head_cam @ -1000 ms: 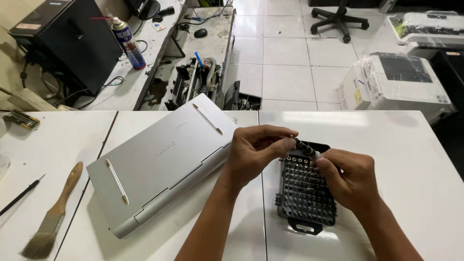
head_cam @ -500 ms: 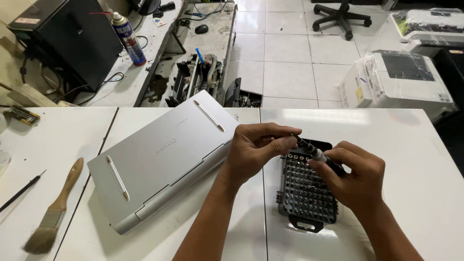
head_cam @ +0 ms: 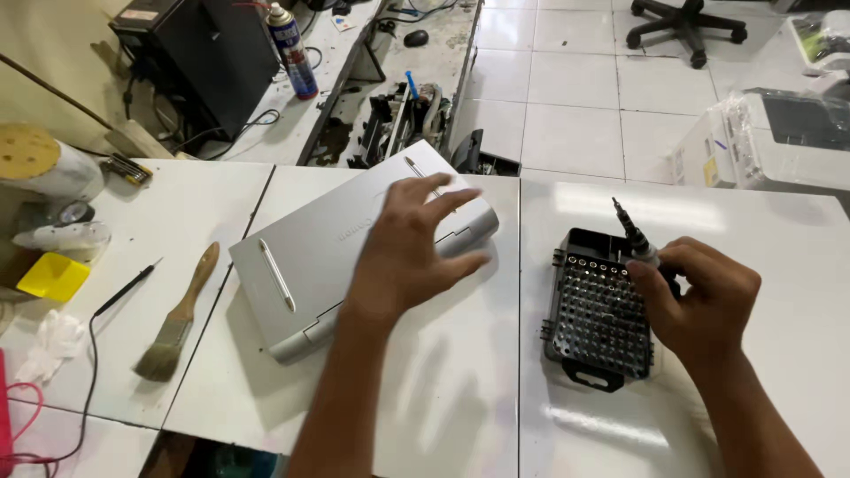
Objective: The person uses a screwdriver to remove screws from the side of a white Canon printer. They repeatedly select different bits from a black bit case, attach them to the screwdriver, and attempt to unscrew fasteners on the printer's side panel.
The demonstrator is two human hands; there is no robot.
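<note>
A silver closed laptop point(head_cam: 328, 248) lies bottom-up on the white table point(head_cam: 460, 389), turned at an angle. My left hand point(head_cam: 412, 248) hovers over its right end, fingers spread, holding nothing. My right hand point(head_cam: 699, 296) grips a small screwdriver point(head_cam: 633, 235) whose tip points up and away. Just left of that hand lies a black tray of screwdriver bits point(head_cam: 598, 314), filled with several rows of bits.
A wooden-handled brush point(head_cam: 177, 314) and a thin black probe with a cable point(head_cam: 124, 288) lie left of the laptop. A yellow box point(head_cam: 53, 276) and a sanding tool point(head_cam: 44, 164) sit at the far left. Beyond the table are a spray can point(head_cam: 290, 49), a black computer case point(head_cam: 199, 53), a printer point(head_cam: 779, 142) and an office chair point(head_cam: 682, 22).
My left hand has let go of the screwdriver tip and moved left over the laptop. My right hand keeps the screwdriver, now raised at the tray's right side.
</note>
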